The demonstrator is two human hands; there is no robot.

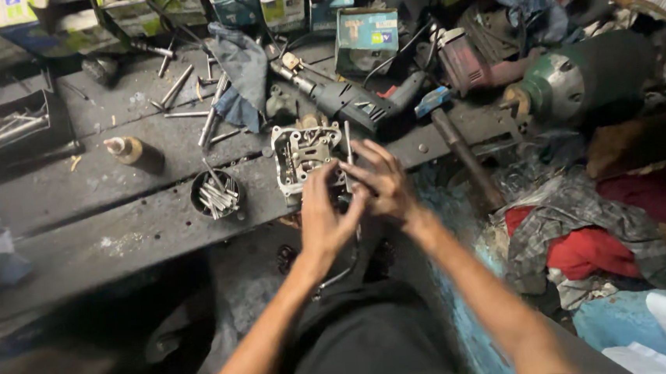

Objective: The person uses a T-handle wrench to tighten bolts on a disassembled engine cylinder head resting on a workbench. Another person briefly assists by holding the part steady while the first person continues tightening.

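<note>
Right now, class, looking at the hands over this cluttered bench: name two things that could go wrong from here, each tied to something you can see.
1. The metal engine part sits at the bench's front edge; a push from the left hand or right hand might tip it off.
2. The cup of loose bolts stands close beside it; an elbow or forearm could probably spill it.

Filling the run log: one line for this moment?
left hand on cylinder head | right hand beside it | bolt cup left

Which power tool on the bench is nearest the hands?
The dark grey drill, lying just behind the metal engine part the hands work on; the maroon tool lies farther right.
</note>
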